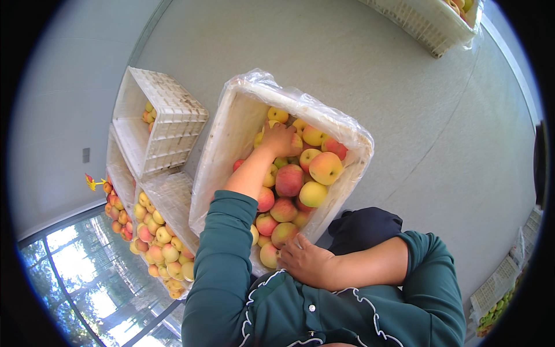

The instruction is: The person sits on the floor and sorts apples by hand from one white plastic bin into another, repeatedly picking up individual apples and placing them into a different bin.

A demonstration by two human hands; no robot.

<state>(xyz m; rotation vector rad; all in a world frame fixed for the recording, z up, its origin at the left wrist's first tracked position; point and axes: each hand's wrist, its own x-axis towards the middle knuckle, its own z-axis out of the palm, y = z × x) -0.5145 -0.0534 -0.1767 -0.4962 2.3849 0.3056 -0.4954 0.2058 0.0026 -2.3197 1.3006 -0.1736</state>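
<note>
A white plastic crate (208,165) lined with clear plastic film stands tilted in front of me, with red and yellow apples (289,180) in its lower part. My left hand (278,139) reaches deep inside, toward the far end, its fingers curled around an apple (297,144) that is partly hidden by the hand. At the near end, my right hand (308,260) lies over the rim, its fingertips beside a yellow-red apple (269,255). Whether it grips the rim or that apple is hidden. A large yellow-orange apple (325,168) sits high by the right wall.
To the left, a white crate (173,117) lies on its side, with another film-lined crate (171,191) and heaped apples (162,247) below it. A further crate (416,26) with fruit stands at the top right. Crates (498,282) with green fruit line the lower right.
</note>
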